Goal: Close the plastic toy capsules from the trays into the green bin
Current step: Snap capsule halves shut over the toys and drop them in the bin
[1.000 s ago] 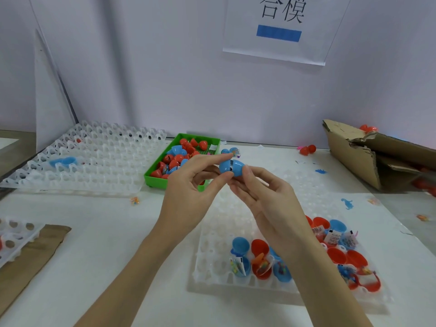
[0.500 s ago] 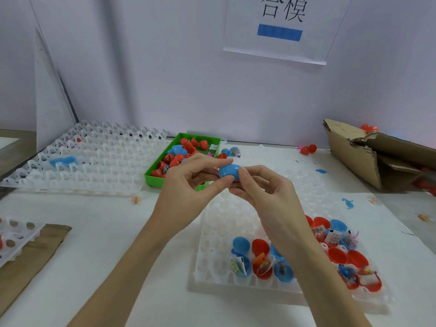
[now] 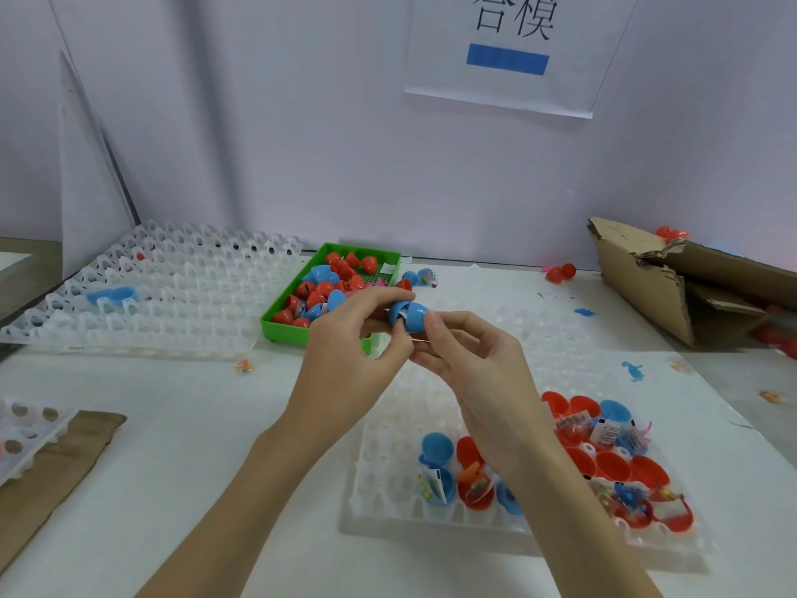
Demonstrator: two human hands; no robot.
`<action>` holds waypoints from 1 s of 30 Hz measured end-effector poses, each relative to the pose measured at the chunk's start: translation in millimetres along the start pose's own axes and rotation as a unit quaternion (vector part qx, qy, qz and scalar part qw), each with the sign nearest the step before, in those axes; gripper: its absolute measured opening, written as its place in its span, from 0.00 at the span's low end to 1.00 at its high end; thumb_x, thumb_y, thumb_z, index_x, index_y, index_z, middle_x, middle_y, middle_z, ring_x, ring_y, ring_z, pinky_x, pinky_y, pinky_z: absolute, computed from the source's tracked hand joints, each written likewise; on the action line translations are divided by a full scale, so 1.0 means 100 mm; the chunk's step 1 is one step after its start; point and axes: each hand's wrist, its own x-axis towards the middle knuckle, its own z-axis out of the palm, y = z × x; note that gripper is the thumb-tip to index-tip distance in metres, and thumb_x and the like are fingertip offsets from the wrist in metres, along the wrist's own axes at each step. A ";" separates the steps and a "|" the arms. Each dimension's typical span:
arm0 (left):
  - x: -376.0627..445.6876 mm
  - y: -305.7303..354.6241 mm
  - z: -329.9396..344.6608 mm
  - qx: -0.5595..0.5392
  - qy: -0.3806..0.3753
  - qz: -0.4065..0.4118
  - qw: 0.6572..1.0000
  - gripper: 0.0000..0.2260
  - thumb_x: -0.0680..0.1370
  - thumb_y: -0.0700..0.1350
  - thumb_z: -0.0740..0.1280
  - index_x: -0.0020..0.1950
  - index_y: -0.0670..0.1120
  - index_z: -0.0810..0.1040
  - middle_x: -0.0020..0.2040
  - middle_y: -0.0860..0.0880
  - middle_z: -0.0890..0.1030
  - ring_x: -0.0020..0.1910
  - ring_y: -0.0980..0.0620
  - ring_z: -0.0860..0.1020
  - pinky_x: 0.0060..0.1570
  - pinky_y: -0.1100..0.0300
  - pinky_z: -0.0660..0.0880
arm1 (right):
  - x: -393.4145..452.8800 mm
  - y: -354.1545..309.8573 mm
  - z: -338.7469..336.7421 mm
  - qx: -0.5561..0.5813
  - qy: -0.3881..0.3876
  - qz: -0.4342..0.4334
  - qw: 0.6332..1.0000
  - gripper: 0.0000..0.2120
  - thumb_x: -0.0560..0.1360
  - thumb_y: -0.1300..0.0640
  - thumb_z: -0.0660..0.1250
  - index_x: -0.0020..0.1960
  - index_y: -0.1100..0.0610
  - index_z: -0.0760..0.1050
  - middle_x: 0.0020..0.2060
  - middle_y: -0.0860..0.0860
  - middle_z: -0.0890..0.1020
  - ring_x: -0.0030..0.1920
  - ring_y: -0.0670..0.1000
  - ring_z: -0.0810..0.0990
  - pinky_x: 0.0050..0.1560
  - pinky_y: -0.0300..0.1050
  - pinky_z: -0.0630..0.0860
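Blue capsule (image 3: 409, 315) sits pinched between curled fingers of left hand (image 3: 345, 360) and right hand (image 3: 478, 373), above the green bin (image 3: 276, 315).

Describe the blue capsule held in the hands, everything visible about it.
The blue capsule is a small egg-shaped shell of glossy blue plastic, held in the air above the table, in front of the green bin. The left hand pinches its left end and the right hand its right end. A gap shows at its left end, with something pale and printed inside, so it looks not fully closed. It lies roughly sideways.
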 end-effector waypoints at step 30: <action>0.05 -0.05 -0.05 -0.089 -0.031 0.026 0.995 0.16 0.79 0.39 0.73 0.67 0.45 0.82 0.58 0.48 0.83 0.57 0.47 0.83 0.58 0.61 0.80 | 0.00 -0.04 -0.04 0.016 0.004 -0.036 0.999 0.12 0.75 0.50 0.71 0.53 0.55 0.84 0.47 0.52 0.88 0.50 0.51 0.88 0.51 0.38 0.82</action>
